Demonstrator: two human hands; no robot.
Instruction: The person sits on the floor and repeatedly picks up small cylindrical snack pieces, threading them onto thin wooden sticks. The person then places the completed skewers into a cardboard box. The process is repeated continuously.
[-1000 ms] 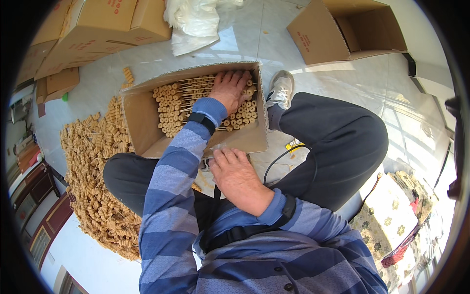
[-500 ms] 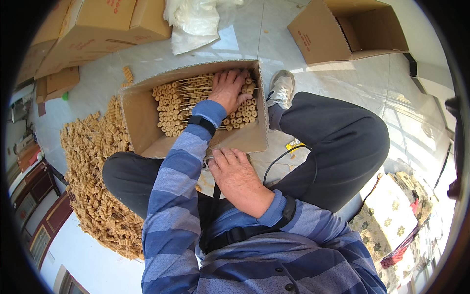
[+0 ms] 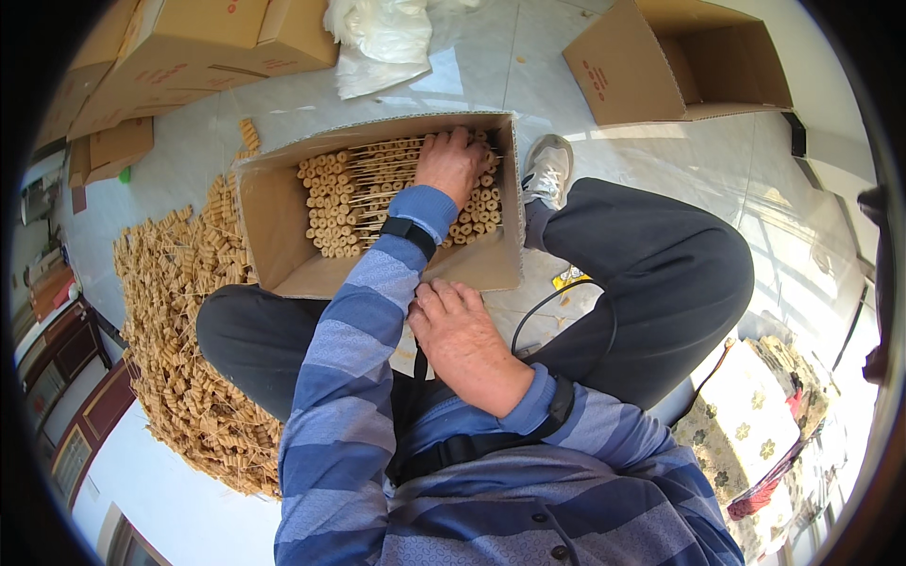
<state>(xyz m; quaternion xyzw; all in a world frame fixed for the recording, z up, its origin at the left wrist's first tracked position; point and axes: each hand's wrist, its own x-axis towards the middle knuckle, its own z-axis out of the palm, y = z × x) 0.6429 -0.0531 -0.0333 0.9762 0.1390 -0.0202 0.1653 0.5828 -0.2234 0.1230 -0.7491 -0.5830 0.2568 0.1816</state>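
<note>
My left hand (image 3: 449,168) is inside an open cardboard box (image 3: 283,267) between my legs. Its fingers are apart and bent over the right side of rows of skewered food rolls (image 3: 332,209), spiral, ring-ended and tan. Thin wooden sticks run across the middle of the box between two stacks of rolls. My right hand (image 3: 464,344) rests against the near side of the box, beside my left forearm. Its fingers lie stretched and slightly apart, nothing visible in them; the fingertips touch the box's near edge.
A large heap of skewered rolls (image 3: 179,330) lies left of the box. Cardboard boxes (image 3: 189,66) are stacked at the far left, with white plastic bags (image 3: 382,52) beside them. Another open box (image 3: 628,71) stands far right. A flowered cloth (image 3: 741,424) lies at the right.
My left hand has shifted slightly right and away from me over the skewers, its fingers more bent. My right hand stays nearly in place at the box's near side.
</note>
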